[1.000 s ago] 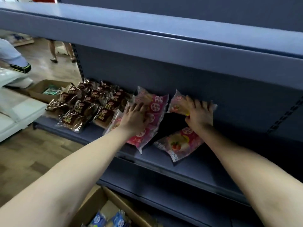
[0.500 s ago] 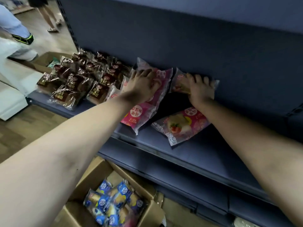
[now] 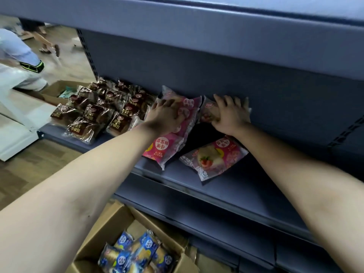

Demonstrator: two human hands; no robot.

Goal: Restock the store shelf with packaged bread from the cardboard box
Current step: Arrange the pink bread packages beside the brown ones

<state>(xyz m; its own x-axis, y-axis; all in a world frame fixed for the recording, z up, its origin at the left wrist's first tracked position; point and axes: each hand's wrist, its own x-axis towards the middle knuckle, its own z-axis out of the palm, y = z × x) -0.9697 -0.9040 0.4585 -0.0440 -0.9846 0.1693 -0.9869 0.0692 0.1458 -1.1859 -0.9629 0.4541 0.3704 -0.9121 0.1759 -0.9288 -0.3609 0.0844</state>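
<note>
My left hand [image 3: 165, 117] lies spread on the leaning row of pink bread packs [image 3: 163, 147]. My right hand [image 3: 229, 117] presses another pink pack [image 3: 207, 108] against the shelf's back panel [image 3: 285, 99]. Neither hand clamps anything. If I lift off carelessly, these slick wrappers may slide flat and push the loose pack [image 3: 214, 157] over the shelf edge [image 3: 197, 186]. Pressing too hard could squash the bread. The cardboard box [image 3: 110, 225] sits below, with blue packs [image 3: 137, 253] inside.
</note>
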